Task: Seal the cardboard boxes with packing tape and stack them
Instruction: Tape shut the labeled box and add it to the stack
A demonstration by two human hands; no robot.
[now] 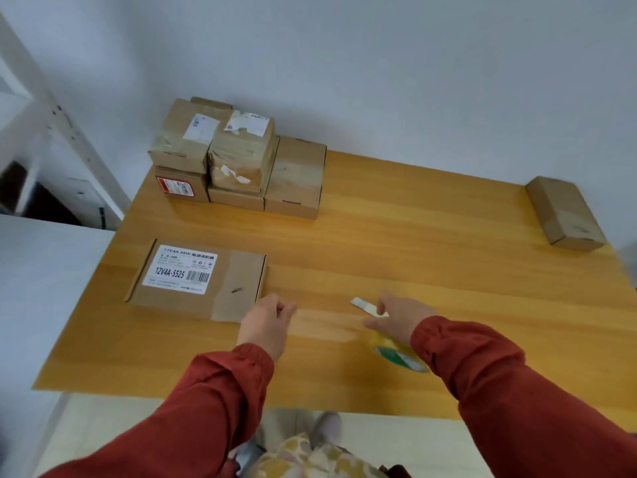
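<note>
While taped boxes (241, 157) stand stacked at the rear, the labelled box (196, 281) and far box (565, 215) lie unstacked; right hand (400, 319) grips the tape roll (401, 355); left hand (267, 322) curled, hold unclear.

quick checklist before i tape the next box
1. Tape roll held in right hand: ok.
2. Tape end pinched by left hand: cannot tell.
3. Labelled box lid closed, beside left hand: ok.
4. Box stack at the back upright: ok.
5. Lone box at the right edge of the table stacked: not ok.
</note>
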